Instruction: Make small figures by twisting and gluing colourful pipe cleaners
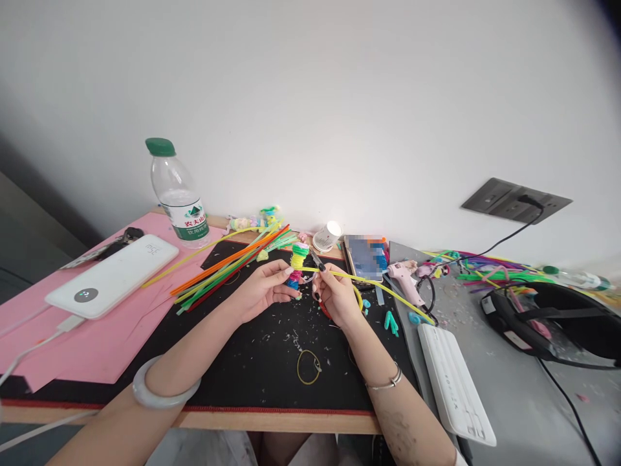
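Note:
My left hand [272, 288] is closed around a small column wound from pipe cleaners [299, 257], banded in green, yellow, pink and blue. A long yellow pipe cleaner [376, 282] runs from the column through my right hand [337, 294] and out to the right. The fingers of my right hand pinch this yellow strand close beside the column. A dark, pointed shape [317, 260] sticks up at the right fingertips; I cannot make out whether it is a tool or a nail. Both hands are above the black mat [242, 375].
Loose pipe cleaners [233, 265] lie left of my hands. A water bottle [179, 200] and white power bank [114, 275] stand on pink sheets. Behind are a paper cup [327, 237] and a phone [363, 257]. Rightward lie a glue gun [406, 282], another power bank [456, 382] and a black headset [548, 323].

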{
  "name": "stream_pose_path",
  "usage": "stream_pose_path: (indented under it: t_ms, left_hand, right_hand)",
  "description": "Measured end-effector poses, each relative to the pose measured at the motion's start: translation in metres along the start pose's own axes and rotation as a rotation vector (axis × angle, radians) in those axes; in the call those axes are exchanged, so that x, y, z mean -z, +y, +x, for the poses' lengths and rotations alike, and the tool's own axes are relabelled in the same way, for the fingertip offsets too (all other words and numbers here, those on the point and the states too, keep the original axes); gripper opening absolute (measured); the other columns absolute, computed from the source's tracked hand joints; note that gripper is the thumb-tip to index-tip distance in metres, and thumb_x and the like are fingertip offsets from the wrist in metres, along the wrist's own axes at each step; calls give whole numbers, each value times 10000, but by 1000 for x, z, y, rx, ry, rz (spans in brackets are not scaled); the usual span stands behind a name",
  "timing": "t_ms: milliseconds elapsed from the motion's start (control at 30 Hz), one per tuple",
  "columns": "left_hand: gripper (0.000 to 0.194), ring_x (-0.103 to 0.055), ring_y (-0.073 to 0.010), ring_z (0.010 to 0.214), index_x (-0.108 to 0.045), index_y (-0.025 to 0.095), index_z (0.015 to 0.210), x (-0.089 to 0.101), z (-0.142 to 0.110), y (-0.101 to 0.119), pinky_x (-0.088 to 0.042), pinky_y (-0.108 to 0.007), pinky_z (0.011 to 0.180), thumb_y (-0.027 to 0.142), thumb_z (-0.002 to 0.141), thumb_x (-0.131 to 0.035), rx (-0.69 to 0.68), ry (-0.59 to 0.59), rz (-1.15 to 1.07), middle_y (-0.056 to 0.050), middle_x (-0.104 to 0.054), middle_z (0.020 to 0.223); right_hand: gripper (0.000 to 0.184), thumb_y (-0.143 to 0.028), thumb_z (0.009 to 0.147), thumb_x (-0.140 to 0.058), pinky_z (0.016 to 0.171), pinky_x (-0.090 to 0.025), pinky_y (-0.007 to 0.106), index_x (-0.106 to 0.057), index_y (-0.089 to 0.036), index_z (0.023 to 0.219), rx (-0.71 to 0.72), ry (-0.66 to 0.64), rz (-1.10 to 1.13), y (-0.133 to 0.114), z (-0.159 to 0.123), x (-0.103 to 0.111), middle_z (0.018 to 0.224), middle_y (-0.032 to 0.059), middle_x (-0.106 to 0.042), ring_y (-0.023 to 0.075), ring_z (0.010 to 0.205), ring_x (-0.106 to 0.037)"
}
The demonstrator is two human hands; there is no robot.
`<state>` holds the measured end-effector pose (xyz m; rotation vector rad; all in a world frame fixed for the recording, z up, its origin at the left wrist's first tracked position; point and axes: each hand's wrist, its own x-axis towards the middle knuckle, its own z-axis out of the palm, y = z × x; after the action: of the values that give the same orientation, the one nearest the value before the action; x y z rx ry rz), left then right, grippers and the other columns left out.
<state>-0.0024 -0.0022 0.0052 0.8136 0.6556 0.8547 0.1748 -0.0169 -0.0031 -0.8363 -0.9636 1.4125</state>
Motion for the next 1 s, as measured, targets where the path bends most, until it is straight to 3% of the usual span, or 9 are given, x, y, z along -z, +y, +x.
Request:
stream_pose_path:
  t_ms: [267, 367, 467, 633, 833, 1000]
  left_hand:
    - [176, -706, -110, 695, -622, 175, 877, -1, 4, 0, -555, -148, 588, 256, 754, -718, -74, 253, 16, 7, -696, 788]
    - [211, -703, -103, 736, -639, 169, 916, 3, 6, -1, -551, -138, 617, 219, 735, -734, -107, 292, 38, -23, -717, 886]
    - [216, -699, -101, 737, -643, 162, 909, 6, 8, -1, -545, -138, 615, 212, 723, -741, -160, 337, 24, -40, -724, 906]
    - [237, -698, -101, 756, -636, 166, 933, 8, 9, 2, -535, -140, 615, 230, 726, -734, -266, 482, -23, -44, -725, 932]
    - [265, -696, -103, 744, -641, 164, 939, 7, 8, 3, -535, -154, 625, 253, 712, -744, -289, 468, -3, -45, -724, 926]
    - [283, -693, -102, 718, -639, 162, 936, 7, 7, 3, -534, -154, 610, 264, 697, -752, -305, 486, 2, -49, -724, 922]
  right_hand:
    - [189, -295, 783, -628, 417, -333, 177, -514, -182, 684, 81, 63, 17, -2, 0, 3, 546, -29, -559, 73, 459, -452]
    - [194, -262, 786, -604, 421, -325, 179, -490, -183, 649, 89, 98, 32, -3, 2, 5, 519, -33, -552, 71, 442, -441]
    - [208, -261, 780, -585, 377, -257, 184, -472, -187, 623, 46, 89, 24, -5, 2, 6, 473, -37, -535, 68, 390, -397]
    - [254, -257, 760, -574, 348, -165, 200, -454, -182, 549, -117, -32, -55, -8, -1, 4, 389, -50, -457, 53, 319, -319]
    - [288, -301, 753, -610, 358, -168, 193, -480, -171, 532, -146, -60, -148, -9, -2, 3, 357, -74, -397, 34, 319, -264]
    - [257, -236, 736, -581, 348, -131, 189, -428, -186, 535, -204, -94, -157, -9, -2, 6, 346, -92, -364, 31, 310, -227]
